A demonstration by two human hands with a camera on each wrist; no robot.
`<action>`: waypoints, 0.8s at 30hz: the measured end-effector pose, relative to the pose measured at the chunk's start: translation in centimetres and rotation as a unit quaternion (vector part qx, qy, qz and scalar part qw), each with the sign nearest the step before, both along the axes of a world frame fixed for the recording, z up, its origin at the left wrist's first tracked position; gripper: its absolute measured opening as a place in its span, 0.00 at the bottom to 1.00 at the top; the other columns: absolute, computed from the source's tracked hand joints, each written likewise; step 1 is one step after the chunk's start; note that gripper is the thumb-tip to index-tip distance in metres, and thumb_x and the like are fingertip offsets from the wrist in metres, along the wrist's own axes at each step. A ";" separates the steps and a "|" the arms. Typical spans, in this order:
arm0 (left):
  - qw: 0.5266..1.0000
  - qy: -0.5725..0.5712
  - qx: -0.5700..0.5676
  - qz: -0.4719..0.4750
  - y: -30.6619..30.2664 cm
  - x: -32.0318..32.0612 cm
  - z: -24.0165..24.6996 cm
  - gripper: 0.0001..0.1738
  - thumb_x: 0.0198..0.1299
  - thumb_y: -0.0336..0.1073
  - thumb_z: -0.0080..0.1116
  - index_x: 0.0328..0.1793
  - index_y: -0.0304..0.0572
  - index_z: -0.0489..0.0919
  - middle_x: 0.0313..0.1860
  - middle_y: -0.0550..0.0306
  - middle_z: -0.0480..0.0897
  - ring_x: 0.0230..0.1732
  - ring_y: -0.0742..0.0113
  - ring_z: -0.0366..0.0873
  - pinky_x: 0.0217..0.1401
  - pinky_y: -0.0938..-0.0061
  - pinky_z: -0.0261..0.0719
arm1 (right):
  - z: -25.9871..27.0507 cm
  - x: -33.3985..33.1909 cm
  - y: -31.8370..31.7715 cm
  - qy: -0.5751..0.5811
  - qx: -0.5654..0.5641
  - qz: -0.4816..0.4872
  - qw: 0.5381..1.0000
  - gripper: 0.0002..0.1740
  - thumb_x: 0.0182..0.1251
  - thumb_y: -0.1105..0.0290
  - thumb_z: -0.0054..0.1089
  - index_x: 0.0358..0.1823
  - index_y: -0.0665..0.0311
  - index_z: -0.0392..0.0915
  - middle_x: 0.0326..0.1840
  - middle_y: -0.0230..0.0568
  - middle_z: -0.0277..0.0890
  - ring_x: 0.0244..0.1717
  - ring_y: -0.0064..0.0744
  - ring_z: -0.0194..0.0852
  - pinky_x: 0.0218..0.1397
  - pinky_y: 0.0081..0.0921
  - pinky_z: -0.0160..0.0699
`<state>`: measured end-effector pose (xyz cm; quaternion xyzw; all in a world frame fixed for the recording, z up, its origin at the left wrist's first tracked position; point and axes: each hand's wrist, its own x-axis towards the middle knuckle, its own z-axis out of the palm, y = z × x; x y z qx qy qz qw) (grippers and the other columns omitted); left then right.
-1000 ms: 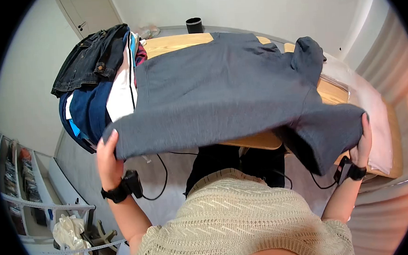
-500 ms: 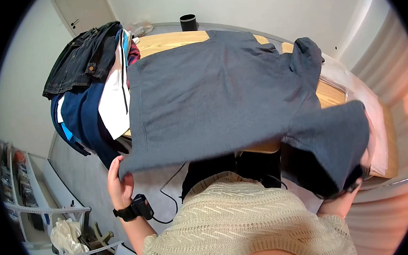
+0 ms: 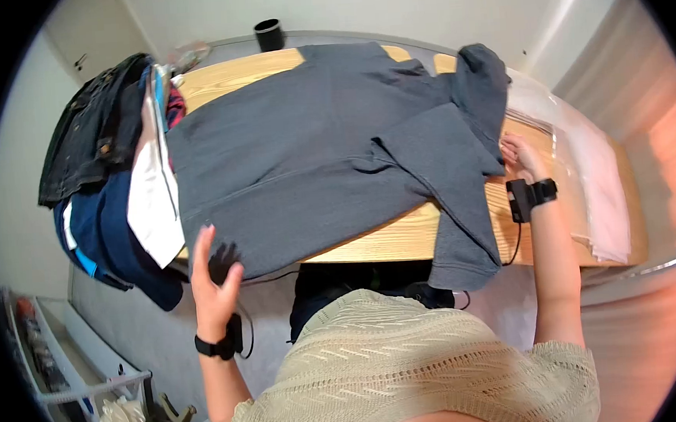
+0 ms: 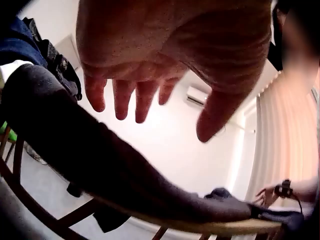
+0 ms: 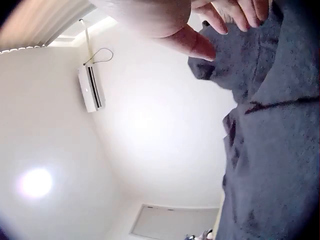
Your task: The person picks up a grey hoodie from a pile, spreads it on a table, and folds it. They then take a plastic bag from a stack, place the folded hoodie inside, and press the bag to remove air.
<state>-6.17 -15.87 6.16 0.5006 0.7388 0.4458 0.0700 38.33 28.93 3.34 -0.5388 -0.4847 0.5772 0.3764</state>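
Note:
A dark grey sweatshirt (image 3: 286, 129) lies spread across the wooden table, its near side folded over onto the body. One sleeve (image 3: 461, 196) slants toward me, its cuff hanging over the near table edge. My left hand (image 3: 213, 300) is at the sweatshirt's near left corner, fingers spread and holding nothing; the left wrist view shows its straight fingers (image 4: 142, 102). Beside the sweatshirt's right side, my right hand (image 3: 528, 161) has loosely bent fingers with nothing in them. In the right wrist view its thumb (image 5: 192, 45) overlaps the grey fabric.
A heap of clothes stands at the left, with a black denim jacket (image 3: 101, 133), a white garment (image 3: 155, 199) and navy cloth (image 3: 114, 225). Clear plastic and pale pink cloth (image 3: 609, 210) lie at the right. Bare wood of the table (image 3: 363, 240) shows near me. A black bin (image 3: 269, 36) stands beyond.
Both hands have let go of the sweatshirt's near side, which now lies folded over. The near sleeve has come down across the body, and my right hand has moved away from me.

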 end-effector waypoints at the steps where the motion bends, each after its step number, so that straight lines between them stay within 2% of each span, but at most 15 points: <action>1: 0.989 0.125 -0.066 -0.037 -0.1 0.4 0.2 0.44 0.46 0.31 0.64 0.72 0.44 0.59 0.69 0.47 0.66 0.72 0.51 0.58 0.72 0.58 0.54 | 0.0 1.0 -0.1 -0.088 -0.001 0.026 0.996 0.15 0.62 0.63 0.60 0.47 0.62 0.73 0.49 0.41 0.75 0.43 0.34 0.76 0.40 0.28 0.75; 3: 0.961 0.189 -0.192 -0.058 0.3 1.7 0.0 0.45 0.42 0.32 0.68 0.71 0.48 0.62 0.72 0.50 0.61 0.75 0.50 0.51 0.74 0.50 0.47 | 0.9 0.0 -2.0 -0.098 -0.007 0.008 0.995 0.15 0.60 0.66 0.62 0.43 0.68 0.74 0.42 0.43 0.77 0.36 0.36 0.78 0.32 0.31 0.78; 5: 0.930 0.246 -0.269 -0.050 0.8 2.2 -0.5 0.45 0.41 0.29 0.67 0.71 0.50 0.62 0.73 0.52 0.59 0.75 0.50 0.51 0.73 0.48 0.47 | 4.0 -3.2 -5.4 -0.063 -0.016 -0.021 0.998 0.19 0.58 0.67 0.64 0.43 0.76 0.73 0.40 0.50 0.77 0.37 0.40 0.79 0.37 0.33 0.80; 7: 0.920 0.293 -0.256 -0.035 1.3 2.0 -2.1 0.45 0.42 0.25 0.64 0.71 0.51 0.63 0.73 0.53 0.59 0.75 0.51 0.51 0.73 0.47 0.47 | 3.1 -3.7 -4.0 -0.102 -0.017 0.051 0.993 0.22 0.59 0.69 0.63 0.46 0.83 0.70 0.43 0.56 0.77 0.40 0.42 0.79 0.41 0.35 0.81; 9: 0.907 0.341 -0.247 -0.017 1.6 1.4 -3.0 0.44 0.42 0.22 0.61 0.71 0.52 0.63 0.73 0.53 0.60 0.75 0.52 0.52 0.73 0.47 0.48 | 2.7 -3.8 -3.9 -0.156 0.001 0.044 0.987 0.23 0.60 0.70 0.62 0.51 0.80 0.69 0.46 0.54 0.77 0.42 0.41 0.79 0.41 0.35 0.81; 11: 0.894 0.369 -0.254 -0.012 1.6 0.6 -3.3 0.43 0.44 0.15 0.52 0.70 0.52 0.64 0.73 0.56 0.61 0.74 0.55 0.54 0.72 0.47 0.50 | 2.0 -3.3 -3.1 -0.171 -0.035 0.112 0.978 0.25 0.62 0.68 0.62 0.55 0.78 0.68 0.47 0.49 0.77 0.43 0.36 0.79 0.42 0.32 0.82; 14: 0.889 0.388 -0.242 -0.017 1.5 -0.7 -3.5 0.42 0.46 0.12 0.47 0.70 0.53 0.65 0.72 0.58 0.62 0.73 0.57 0.56 0.71 0.48 0.52 | 2.0 -1.3 -3.9 -0.129 -0.015 0.116 0.985 0.22 0.63 0.71 0.60 0.55 0.75 0.69 0.46 0.46 0.77 0.43 0.33 0.78 0.42 0.32 0.82; 15: 0.886 0.392 -0.246 -0.023 1.5 -1.2 -3.0 0.40 0.48 0.13 0.46 0.69 0.52 0.66 0.71 0.59 0.64 0.72 0.57 0.58 0.71 0.48 0.54 | 2.1 -0.7 -4.4 -0.114 0.004 0.124 0.986 0.22 0.63 0.71 0.60 0.56 0.74 0.69 0.46 0.45 0.77 0.43 0.32 0.78 0.42 0.31 0.82; 16: 0.883 0.399 -0.247 -0.026 1.4 -1.7 -2.6 0.39 0.49 0.14 0.46 0.69 0.52 0.66 0.70 0.59 0.65 0.72 0.57 0.58 0.70 0.48 0.54 | 5.8 -2.1 -8.2 -0.164 -0.012 0.079 0.983 0.20 0.62 0.76 0.57 0.55 0.74 0.69 0.47 0.44 0.78 0.42 0.31 0.78 0.47 0.26 0.78; 17: 0.880 0.405 -0.247 -0.029 1.3 -2.3 -2.3 0.38 0.49 0.14 0.46 0.68 0.52 0.67 0.70 0.59 0.66 0.72 0.58 0.59 0.70 0.48 0.55 | 3.2 0.2 -7.2 -0.138 0.020 0.092 0.986 0.20 0.61 0.76 0.58 0.54 0.74 0.70 0.46 0.43 0.78 0.42 0.30 0.77 0.48 0.26 0.77; 19: 0.863 0.436 -0.254 -0.030 1.2 -4.0 -1.6 0.35 0.51 0.16 0.46 0.67 0.51 0.68 0.68 0.59 0.68 0.71 0.58 0.60 0.70 0.49 0.55 | 4.1 1.4 -9.5 -0.208 -0.004 0.110 0.972 0.20 0.60 0.76 0.59 0.54 0.74 0.72 0.45 0.43 0.78 0.44 0.29 0.77 0.49 0.25 0.77; 21: 0.859 0.441 -0.260 -0.024 1.2 -5.2 -1.2 0.35 0.50 0.16 0.46 0.68 0.50 0.68 0.68 0.59 0.68 0.71 0.57 0.60 0.70 0.49 0.55 | 3.5 2.1 -12.2 -0.205 0.064 0.128 0.968 0.21 0.59 0.72 0.61 0.53 0.74 0.72 0.43 0.44 0.79 0.40 0.32 0.78 0.46 0.26 0.77; 22: 0.860 0.434 -0.268 -0.024 1.4 -5.2 -0.8 0.36 0.49 0.15 0.47 0.68 0.49 0.68 0.68 0.59 0.68 0.71 0.56 0.60 0.71 0.49 0.54 | 3.9 2.1 -12.9 -0.311 0.059 0.188 0.930 0.23 0.59 0.66 0.62 0.53 0.73 0.73 0.38 0.45 0.80 0.36 0.36 0.78 0.44 0.28 0.77; 23: 0.872 0.406 -0.272 -0.035 1.4 -5.7 -0.9 0.39 0.47 0.13 0.47 0.68 0.49 0.67 0.70 0.59 0.66 0.73 0.56 0.57 0.72 0.48 0.52 | 4.6 2.0 -14.3 -0.383 0.105 0.194 0.897 0.25 0.58 0.59 0.65 0.49 0.72 0.74 0.34 0.44 0.79 0.29 0.35 0.77 0.36 0.27 0.77; 24: 0.876 0.381 -0.292 -0.046 1.5 -5.7 -0.6 0.40 0.44 0.14 0.48 0.69 0.49 0.66 0.71 0.56 0.64 0.74 0.53 0.55 0.72 0.47 0.50 | 4.5 2.4 -14.0 -0.431 0.072 0.199 0.877 0.25 0.57 0.57 0.66 0.47 0.72 0.74 0.33 0.44 0.79 0.29 0.35 0.77 0.35 0.27 0.77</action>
